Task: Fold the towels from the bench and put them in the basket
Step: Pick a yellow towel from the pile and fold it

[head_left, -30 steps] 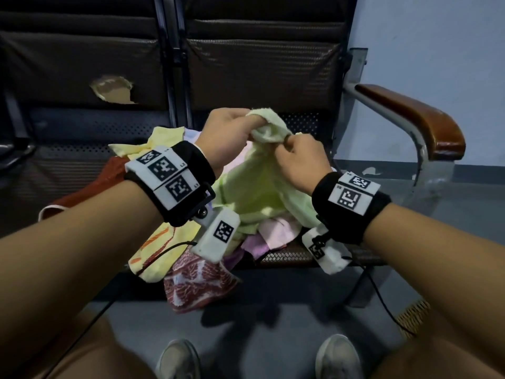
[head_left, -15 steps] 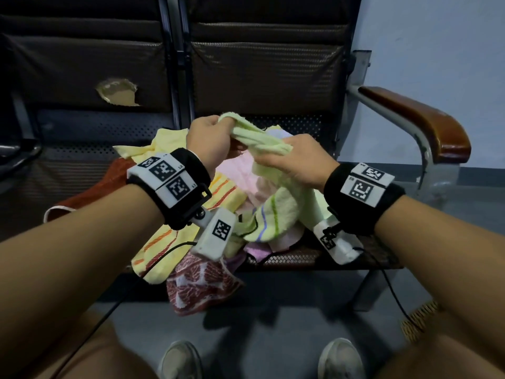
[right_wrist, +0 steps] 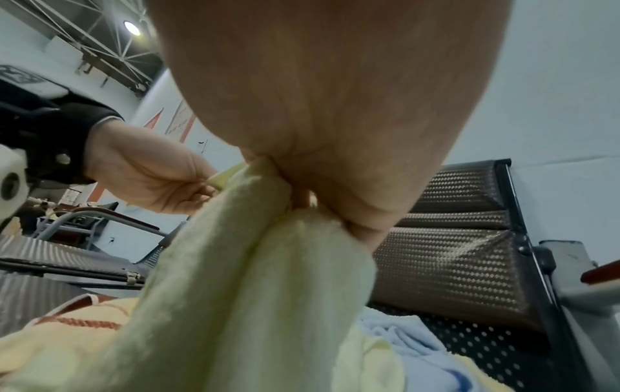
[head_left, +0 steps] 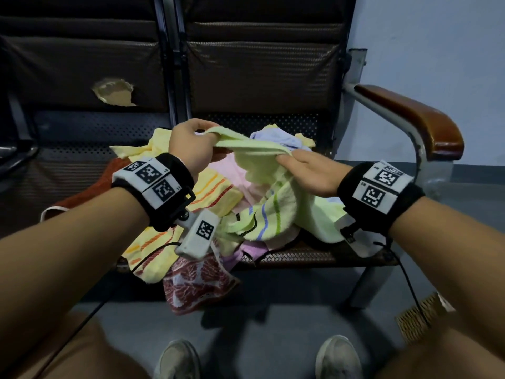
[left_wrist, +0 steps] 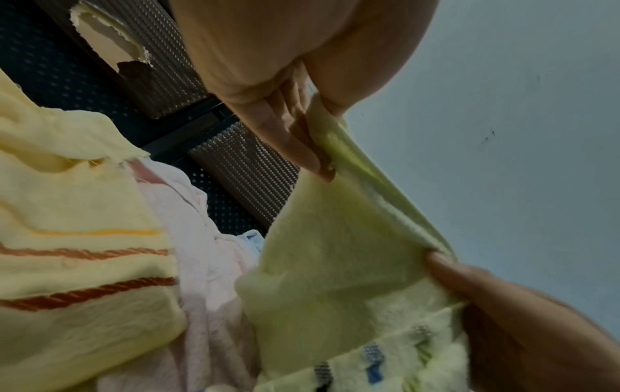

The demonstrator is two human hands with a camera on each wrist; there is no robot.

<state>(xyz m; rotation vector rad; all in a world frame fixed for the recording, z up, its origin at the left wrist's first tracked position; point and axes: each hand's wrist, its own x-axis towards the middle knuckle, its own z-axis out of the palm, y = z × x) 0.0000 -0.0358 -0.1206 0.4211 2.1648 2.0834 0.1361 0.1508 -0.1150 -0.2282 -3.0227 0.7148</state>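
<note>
A pale green towel with blue and green stripes hangs between my two hands over the bench seat. My left hand pinches one end of its top edge, seen close in the left wrist view. My right hand grips the same edge farther right, thumb on top; in the right wrist view the green towel hangs from its fingers. Under it lies a pile of towels: yellow with orange stripes, pink, light blue, purple, and a red patterned one drooping over the seat's front edge.
The dark bench has a torn backrest at the left and a brown wooden armrest at the right. A woven basket shows low at the right, partly behind my forearm. My shoes stand on the grey floor.
My hands have drawn apart along the green towel's top edge, stretching it out. Both hands have dropped lower, and more of the striped part hangs free.
</note>
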